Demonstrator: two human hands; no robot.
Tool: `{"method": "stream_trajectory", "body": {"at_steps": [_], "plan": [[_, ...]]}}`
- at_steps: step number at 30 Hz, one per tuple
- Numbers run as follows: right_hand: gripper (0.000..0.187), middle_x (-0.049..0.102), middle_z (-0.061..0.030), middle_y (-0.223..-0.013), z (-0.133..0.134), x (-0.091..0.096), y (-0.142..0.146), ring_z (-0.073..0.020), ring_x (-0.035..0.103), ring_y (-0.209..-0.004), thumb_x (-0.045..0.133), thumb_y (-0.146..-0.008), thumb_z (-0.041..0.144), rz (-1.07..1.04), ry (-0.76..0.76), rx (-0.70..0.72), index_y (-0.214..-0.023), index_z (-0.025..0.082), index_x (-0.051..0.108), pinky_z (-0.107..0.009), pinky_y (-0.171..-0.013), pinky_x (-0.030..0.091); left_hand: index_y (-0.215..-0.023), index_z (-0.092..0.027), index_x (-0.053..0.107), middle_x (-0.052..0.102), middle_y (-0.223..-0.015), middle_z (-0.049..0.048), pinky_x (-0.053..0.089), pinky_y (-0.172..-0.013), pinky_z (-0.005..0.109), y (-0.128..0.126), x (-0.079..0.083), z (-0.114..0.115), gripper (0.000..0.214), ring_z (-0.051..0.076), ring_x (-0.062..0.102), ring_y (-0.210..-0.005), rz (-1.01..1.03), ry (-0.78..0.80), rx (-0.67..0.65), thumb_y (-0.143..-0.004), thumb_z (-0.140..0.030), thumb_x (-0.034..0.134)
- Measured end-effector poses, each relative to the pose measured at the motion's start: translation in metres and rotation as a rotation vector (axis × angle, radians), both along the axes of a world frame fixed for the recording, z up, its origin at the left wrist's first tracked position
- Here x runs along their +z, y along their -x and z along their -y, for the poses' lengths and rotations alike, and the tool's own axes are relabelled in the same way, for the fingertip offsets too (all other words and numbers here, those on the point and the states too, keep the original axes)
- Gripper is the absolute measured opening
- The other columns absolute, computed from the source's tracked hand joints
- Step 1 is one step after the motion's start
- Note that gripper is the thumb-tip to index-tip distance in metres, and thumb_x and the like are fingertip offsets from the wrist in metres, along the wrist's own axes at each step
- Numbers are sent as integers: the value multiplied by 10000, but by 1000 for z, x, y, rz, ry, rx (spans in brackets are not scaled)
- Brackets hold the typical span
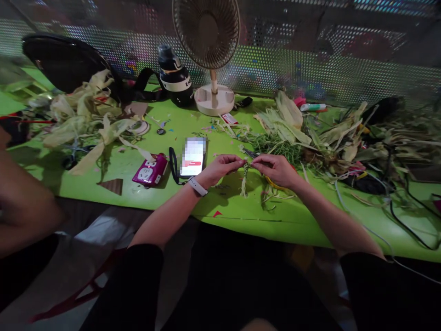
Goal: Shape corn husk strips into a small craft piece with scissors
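Note:
Both of my hands meet over the green table, pinching the top of a short, pale green braided plant strip [244, 182], which looks like corn husk. My left hand [224, 166], with a white band on its wrist, grips it from the left between thumb and fingertips. From the other side my right hand [274, 169] pinches the same upper end. The strip's frayed tail hangs down toward the table. Partly behind my right hand lies a yellow-handled tool [275, 185], mostly hidden. A lit smartphone [193, 156] lies just left of my left hand.
Corn husks [287, 117] and green stalks pile up on the right, with cables [399, 216] nearby. More dried husks [81, 112], scissors [74, 154] and a purple packet [150, 170] lie left. A fan [214, 99] and a dark bottle [175, 76] stand behind. Another person's arm [27, 202] rests at far left.

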State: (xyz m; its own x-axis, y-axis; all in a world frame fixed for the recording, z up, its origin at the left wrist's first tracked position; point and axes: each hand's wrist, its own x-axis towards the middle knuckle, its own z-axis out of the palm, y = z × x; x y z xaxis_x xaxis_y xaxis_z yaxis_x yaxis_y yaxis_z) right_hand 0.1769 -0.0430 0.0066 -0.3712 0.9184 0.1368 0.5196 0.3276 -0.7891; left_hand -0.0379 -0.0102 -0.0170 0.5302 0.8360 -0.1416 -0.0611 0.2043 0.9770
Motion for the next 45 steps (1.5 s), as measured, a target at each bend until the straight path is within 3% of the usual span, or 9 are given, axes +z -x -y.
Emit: {"method": "stream_trajectory", "body": {"at_steps": [6,13,17,20,23,26,31,40,45], "plan": [[311,725,-43,-902,-2,-7,0,-173,639,-804,592,-883,482,-59,-8,-19,-953,219,742,-322,-758,494,-654,-167,694,441,-501,-58,166,-459,229,-1,1,2,311,31,269,-447,42,59,8,-690,-459,796],[382,710,-43,-820,-3,-1,2,-169,626,-759,640,-802,568,-117,11,-52,-849,203,740,-321,-735,491,-676,-140,698,705,-697,7,437,-640,217,-4,2,6,345,92,633,-674,62,229,-35,-448,-263,925],[459,661,-25,-708,-13,0,-12,-144,578,-638,683,-716,625,-139,130,-158,-806,175,690,-293,-623,475,-736,-138,712,708,-719,-1,392,-561,180,-1,1,1,330,46,584,-595,92,229,29,-502,-259,910],[444,677,-43,-778,-15,0,-30,-152,590,-670,627,-757,597,-123,51,-267,-874,170,661,-302,-648,480,-797,-145,735,689,-701,-9,315,-486,171,2,0,-5,338,23,526,-538,62,162,107,-565,-336,890],[359,666,-60,-776,-4,5,-41,-176,582,-681,541,-831,527,295,-55,-316,-839,184,648,-312,-651,438,-806,-172,735,684,-704,-11,317,-488,176,3,2,-8,357,45,568,-582,77,164,204,-567,-391,883],[356,663,-89,-791,14,6,-41,-229,606,-708,588,-786,548,739,44,-215,-771,194,623,-306,-597,391,-804,-187,732,695,-735,0,318,-482,185,4,8,-9,348,62,587,-610,101,190,289,-582,-417,870],[327,643,-204,-1081,21,-1,-28,-336,615,-995,544,-787,317,932,-38,-231,-1047,126,594,-350,-704,440,-824,-182,730,699,-743,13,352,-489,193,5,8,-8,363,74,587,-613,105,175,352,-655,-493,814],[283,667,-175,-964,3,-2,-30,-275,636,-836,575,-719,322,837,178,-257,-937,141,570,-326,-647,419,-705,-135,634,610,-586,-14,305,-438,179,4,8,-9,407,43,495,-484,247,148,333,-649,-490,823],[297,654,-70,-829,1,-6,-51,-183,580,-702,639,-695,411,461,324,-343,-871,185,558,-292,-614,421,-718,-143,611,610,-613,-23,369,-468,171,5,11,-9,393,49,529,-519,280,133,443,-697,-490,792]]}}
